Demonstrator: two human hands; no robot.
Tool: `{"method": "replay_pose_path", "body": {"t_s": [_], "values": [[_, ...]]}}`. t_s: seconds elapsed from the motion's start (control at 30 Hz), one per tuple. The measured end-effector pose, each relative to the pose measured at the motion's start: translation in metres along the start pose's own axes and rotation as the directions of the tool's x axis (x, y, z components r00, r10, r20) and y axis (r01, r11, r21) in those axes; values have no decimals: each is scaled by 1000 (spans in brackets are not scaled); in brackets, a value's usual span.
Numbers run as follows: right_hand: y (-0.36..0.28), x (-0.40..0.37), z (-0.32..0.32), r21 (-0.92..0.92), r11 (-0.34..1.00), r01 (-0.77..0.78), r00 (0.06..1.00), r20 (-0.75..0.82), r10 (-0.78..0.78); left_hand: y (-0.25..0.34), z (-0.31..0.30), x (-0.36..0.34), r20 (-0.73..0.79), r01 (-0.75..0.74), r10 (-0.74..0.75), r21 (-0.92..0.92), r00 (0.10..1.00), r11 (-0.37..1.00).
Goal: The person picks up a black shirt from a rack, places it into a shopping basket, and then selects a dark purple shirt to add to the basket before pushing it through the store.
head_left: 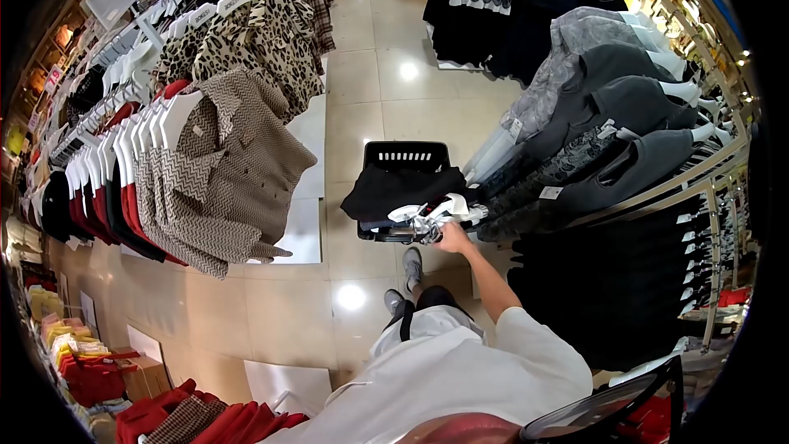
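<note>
A black shopping basket (408, 148) stands ahead of my feet, with black folded clothing (403, 191) piled over it. White hangers (450, 207) stick out at the pile's right front side. My right hand (450, 238) is closed at the front right of the basket, by the hangers; whether its fingers hold the basket or the hangers is too small to tell. My left hand does not show.
Patterned jackets (222, 164) and a leopard print garment (263, 41) hang on the left. Grey tops (625, 107) and black garments (608, 288) hang on the right. A tiled aisle (353, 74) runs ahead. Red clothes (197, 419) lie at the lower left.
</note>
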State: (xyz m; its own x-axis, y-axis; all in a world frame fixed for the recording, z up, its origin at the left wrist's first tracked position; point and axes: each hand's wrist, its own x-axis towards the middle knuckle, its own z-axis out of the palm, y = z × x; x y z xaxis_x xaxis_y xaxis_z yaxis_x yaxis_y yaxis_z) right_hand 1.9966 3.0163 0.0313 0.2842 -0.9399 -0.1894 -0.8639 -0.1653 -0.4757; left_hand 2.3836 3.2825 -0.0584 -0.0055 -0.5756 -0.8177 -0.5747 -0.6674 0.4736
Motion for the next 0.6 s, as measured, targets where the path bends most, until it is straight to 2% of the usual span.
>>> {"method": "replay_pose_path", "body": {"t_s": [0.07, 0.13, 0.43, 0.6], "values": [[1, 11, -5, 0, 1000, 24, 1000, -11, -24, 6, -7, 4, 3, 4, -4, 3, 1000, 1000], [2, 25, -8, -60, 998, -26, 1000, -3, 26, 15, -16, 8, 4, 6, -6, 11, 1000, 1000], [19, 88, -36, 45, 998, -47, 999, -12, 47, 68, -48, 15, 5, 14, -15, 55, 1000, 998], [19, 124, -55, 48, 996, -74, 997, 0, 74, 108, -73, 4, 76, -19, 10, 114, 997, 993]]}}
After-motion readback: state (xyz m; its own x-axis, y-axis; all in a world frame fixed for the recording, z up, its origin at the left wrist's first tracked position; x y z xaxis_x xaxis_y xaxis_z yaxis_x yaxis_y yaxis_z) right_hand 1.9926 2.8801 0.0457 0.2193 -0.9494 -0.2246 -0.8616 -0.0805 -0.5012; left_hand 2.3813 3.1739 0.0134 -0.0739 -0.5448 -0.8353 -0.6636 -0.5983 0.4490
